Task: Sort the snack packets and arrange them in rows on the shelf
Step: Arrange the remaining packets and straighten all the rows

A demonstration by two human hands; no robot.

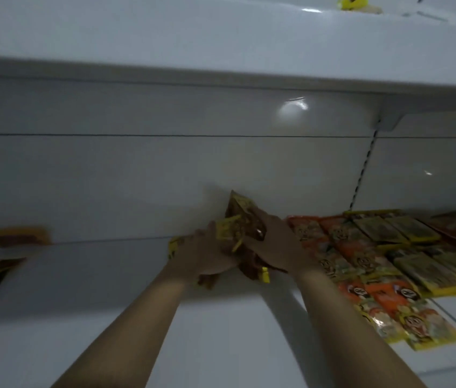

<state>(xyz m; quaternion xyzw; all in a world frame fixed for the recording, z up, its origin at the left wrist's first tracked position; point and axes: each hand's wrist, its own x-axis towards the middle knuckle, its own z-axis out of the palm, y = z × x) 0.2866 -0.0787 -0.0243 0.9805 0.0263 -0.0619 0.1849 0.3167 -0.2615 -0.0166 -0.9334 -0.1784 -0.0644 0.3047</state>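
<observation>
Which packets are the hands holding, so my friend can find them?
On the white shelf, left of the flat rows of orange packets, two hands meet. The left hand and right hand clutch a brown-and-yellow packet bunch: the only packets lifted, not lying flat.

My left hand [207,256] and right hand [274,247] meet at the middle of the white metal shelf [221,331], closed together around a bunch of brown-and-yellow snack packets [245,222] just before the white back panel [165,177]. To my right, orange-and-yellow flat packets [361,275] lie in rows on the shelf, with yellow-edged dark packets [417,247] further right. Two loose packets [17,236] lie well apart at far left, and a second white shelf [193,37] sits above.
</observation>
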